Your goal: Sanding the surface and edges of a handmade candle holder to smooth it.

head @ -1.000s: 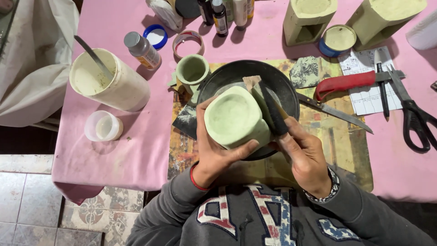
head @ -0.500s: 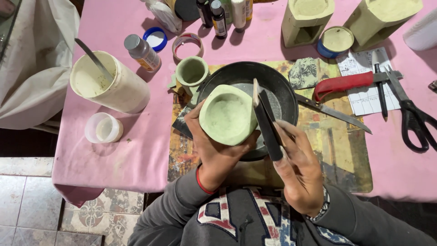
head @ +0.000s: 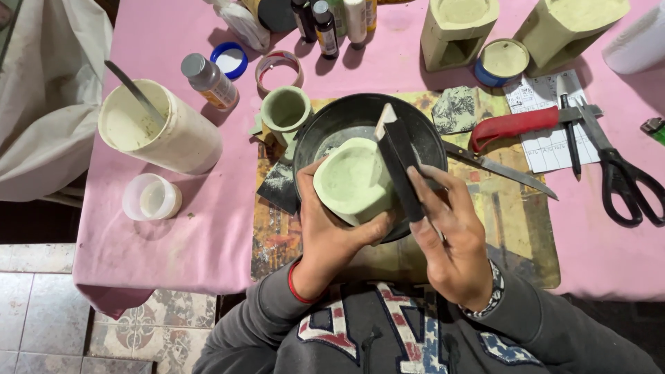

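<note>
While the left hand [head: 331, 239] cups a pale green pot [head: 352, 181] from below, its fingers wrapped around the wall, the right hand [head: 450, 239] pinches a dark sanding block [head: 398, 163] and lays it against the pot's right side. Both are held over a black pan [head: 422, 142], which seems placed to catch dust. The step in hand looks like smoothing the pot's outer wall; the next stroke calls for a firm left grip and a flat, even pass of the block. Farther out on the pink bench [head: 173, 235] lie a knife [head: 502, 166], a red-handled tool [head: 516, 125] and scissors [head: 620, 176]; a smaller green cup [head: 285, 111] and a white tub [head: 156, 131] stand to the left.
</note>
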